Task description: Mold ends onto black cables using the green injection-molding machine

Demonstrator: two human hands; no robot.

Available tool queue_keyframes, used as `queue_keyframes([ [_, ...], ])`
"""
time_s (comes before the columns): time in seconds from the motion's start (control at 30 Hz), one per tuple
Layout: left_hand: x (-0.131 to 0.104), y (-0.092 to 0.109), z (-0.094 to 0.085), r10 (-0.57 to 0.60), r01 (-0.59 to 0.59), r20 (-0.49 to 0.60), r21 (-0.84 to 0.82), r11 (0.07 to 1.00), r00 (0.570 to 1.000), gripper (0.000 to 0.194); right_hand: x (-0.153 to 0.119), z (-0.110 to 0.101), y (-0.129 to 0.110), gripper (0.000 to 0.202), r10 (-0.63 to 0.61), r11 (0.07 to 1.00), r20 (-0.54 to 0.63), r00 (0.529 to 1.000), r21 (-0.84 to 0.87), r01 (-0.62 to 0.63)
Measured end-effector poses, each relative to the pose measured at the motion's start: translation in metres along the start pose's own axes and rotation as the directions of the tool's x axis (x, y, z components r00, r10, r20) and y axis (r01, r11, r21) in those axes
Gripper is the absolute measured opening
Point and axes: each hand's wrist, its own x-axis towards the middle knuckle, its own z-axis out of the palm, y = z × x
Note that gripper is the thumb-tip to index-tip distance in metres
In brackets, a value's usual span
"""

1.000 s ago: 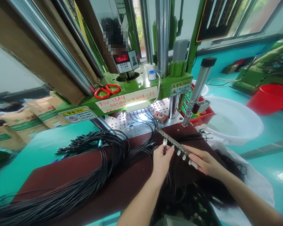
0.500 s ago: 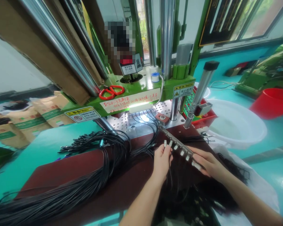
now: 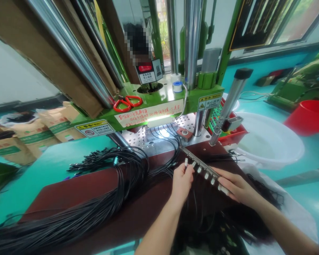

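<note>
My left hand [image 3: 182,180] is closed on a cable connector [image 3: 186,162], whose pale metal tip sticks up above the fingers. Beside its thumb runs a long, narrow metal bar [image 3: 202,163] with a row of several silvery connectors [image 3: 206,175] along its near edge. The near end of that bar is gripped by my right hand [image 3: 235,187], the fingers lying over the top of it. The far end reaches to the metal bed of the press. Thin dark cables hang below the connectors, hard to make out against the dark background.
A green press [image 3: 159,102] with steel columns stands ahead, red-handled scissors [image 3: 127,103] on its plate. Bundled black cables [image 3: 95,205] cover the brown tabletop [image 3: 77,187] at left. A white tub [image 3: 276,141] and a red bucket [image 3: 303,117] stand at right.
The view has shifted slightly. My left hand has drawn a little left of the bar with the connector in its fingers. My right hand keeps its hold on the bar.
</note>
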Motion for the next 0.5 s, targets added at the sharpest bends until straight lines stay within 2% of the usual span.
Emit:
queue_keyframes([
  [0.1, 0.000, 0.003, -0.003, 0.049, -0.049, 0.005, 0.083, 0.995, 0.999, 0.027, 0.001, -0.002, 0.001, 0.057, -0.021, 0.998, 0.045, 0.999, -0.057, 0.024],
  [0.33, -0.006, 0.018, -0.014, 0.168, -0.200, 0.116, 0.376, 0.905, 0.979, 0.042, -0.001, -0.005, -0.005, 0.060, -0.001, 1.000, 0.056, 0.998, 0.001, 0.001],
  [0.43, -0.004, 0.019, -0.019, 0.167, -0.205, 0.132, 0.374, 0.904, 0.977, 0.042, 0.001, -0.007, -0.002, 0.061, -0.008, 1.000, 0.069, 0.998, -0.001, 0.008],
  [0.5, -0.001, 0.019, -0.023, 0.115, -0.161, 0.148, 0.349, 0.923, 0.982, 0.043, 0.003, -0.009, 0.000, 0.064, -0.013, 1.000, 0.091, 0.996, -0.011, 0.014],
])
